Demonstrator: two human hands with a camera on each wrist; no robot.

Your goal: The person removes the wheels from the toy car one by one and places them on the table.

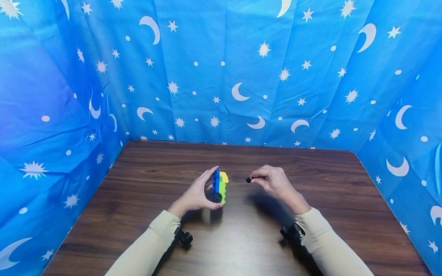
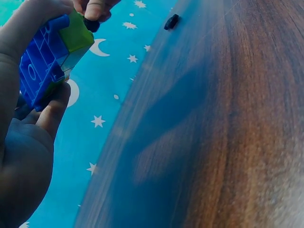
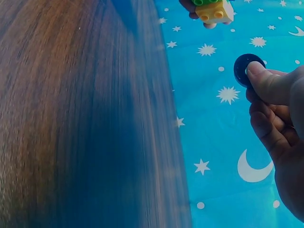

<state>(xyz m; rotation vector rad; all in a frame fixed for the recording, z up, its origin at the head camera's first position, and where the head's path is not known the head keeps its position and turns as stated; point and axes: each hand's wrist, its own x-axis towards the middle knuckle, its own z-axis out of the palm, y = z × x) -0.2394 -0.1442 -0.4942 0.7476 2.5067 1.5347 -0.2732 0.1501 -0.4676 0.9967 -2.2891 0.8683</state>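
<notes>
A toy car built of bricks (image 1: 222, 189) is held on its side above the table. My left hand (image 1: 197, 194) grips it between thumb and fingers. It has a blue base, green bricks and a yellow brick at the far end, and a black wheel (image 1: 217, 197) sits on its near side. In the left wrist view the hollow blue underside (image 2: 42, 66) faces the camera. To the right, my right hand (image 1: 276, 183) pinches a loose black wheel (image 3: 243, 69) between thumb and fingers, apart from the car.
Both hands are over a dark wood-grain table (image 1: 238, 254). Blue cloth (image 1: 208, 80) printed with moons and stars hangs behind it and at both sides. Each wrist wears a black camera mount (image 1: 184, 237). A small black object (image 2: 171, 22) appears near the table edge in the left wrist view.
</notes>
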